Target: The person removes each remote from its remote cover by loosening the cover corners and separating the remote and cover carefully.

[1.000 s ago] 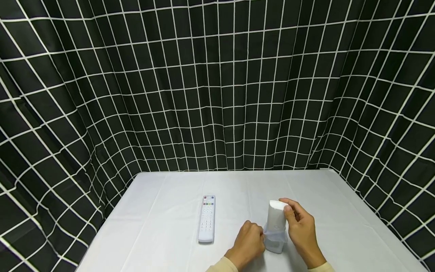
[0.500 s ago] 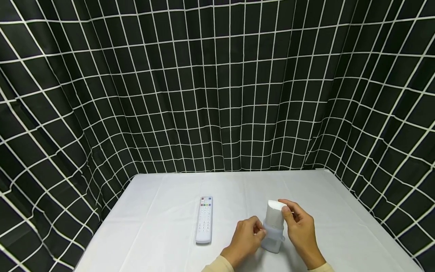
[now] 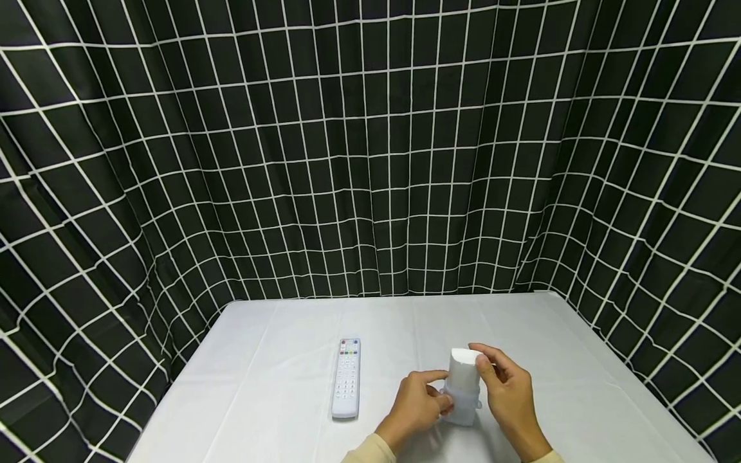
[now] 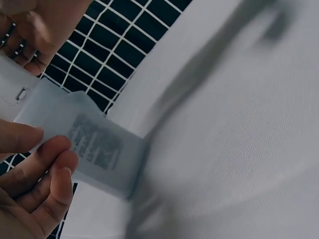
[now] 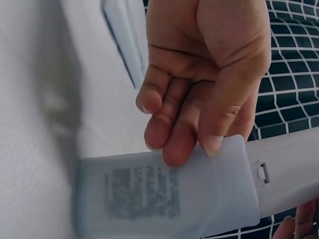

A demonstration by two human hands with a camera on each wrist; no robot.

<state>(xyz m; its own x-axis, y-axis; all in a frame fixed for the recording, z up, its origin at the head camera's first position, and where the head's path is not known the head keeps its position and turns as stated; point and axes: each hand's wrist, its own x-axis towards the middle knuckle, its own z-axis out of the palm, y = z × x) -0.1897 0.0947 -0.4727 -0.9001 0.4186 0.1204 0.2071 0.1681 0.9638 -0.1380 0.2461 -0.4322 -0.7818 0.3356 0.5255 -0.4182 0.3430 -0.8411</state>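
Note:
A white remote control [image 3: 463,373] stands upright on the table, its lower part inside a translucent sleeve [image 3: 460,413]. My right hand [image 3: 509,392] grips the bare upper end between thumb and fingers. At the sleeve's left side, my left hand [image 3: 413,405] pinches near the rim, index finger stretched along it. The left wrist view shows the left hand [image 4: 35,184] at the sleeve's edge; a printed label [image 4: 97,142] shows through the sleeve. In the right wrist view a small latch [image 5: 264,173] sits just above the rim, and few right fingers [image 5: 304,221] show.
A second white remote control [image 3: 346,379] with many buttons lies face up on the white table [image 3: 278,386], left of the hands. Behind and around the table hangs a black curtain [image 3: 370,161] with a white grid.
The left fingers have shifted from a curled grip to a pinch with the index finger stretched out. The flared sleeve rim now lies closer around the remote control, which has moved slightly left.

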